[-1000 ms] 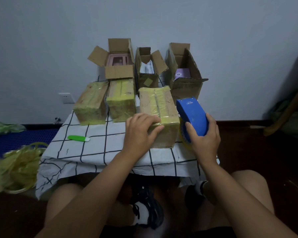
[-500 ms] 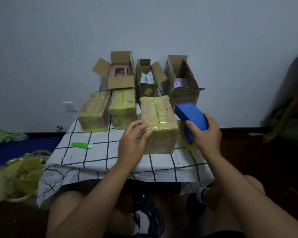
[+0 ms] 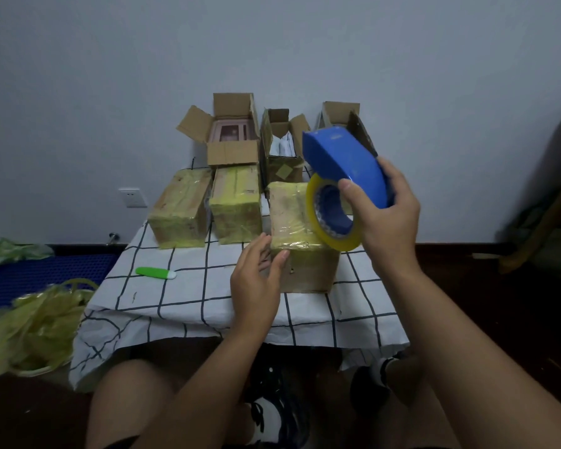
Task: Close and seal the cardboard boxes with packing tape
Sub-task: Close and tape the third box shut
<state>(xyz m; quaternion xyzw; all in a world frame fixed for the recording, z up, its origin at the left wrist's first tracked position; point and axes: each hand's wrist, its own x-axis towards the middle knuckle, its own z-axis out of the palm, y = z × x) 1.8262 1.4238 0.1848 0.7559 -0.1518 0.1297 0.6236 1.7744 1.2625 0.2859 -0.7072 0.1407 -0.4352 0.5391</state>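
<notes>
Left hand (image 3: 256, 280) fingers straight, flat against near-left corner of the taped box (image 3: 300, 241) on the checked cloth (image 3: 188, 306). Right hand (image 3: 386, 218) wraps the blue tape dispenser (image 3: 347, 163), lifted over that box. Dispenser logo unreadable. It half-hides the rightmost open box (image 3: 340, 113).

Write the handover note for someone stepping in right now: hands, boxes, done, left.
Right hand grips the blue tape dispenser, lifted above the nearest taped box.
Left hand, fingers straight, touches that box's left front corner.
Done: three taped boxes in the front row, also the left and middle ones.
Left: three open boxes at the back need closing and taping.
</notes>
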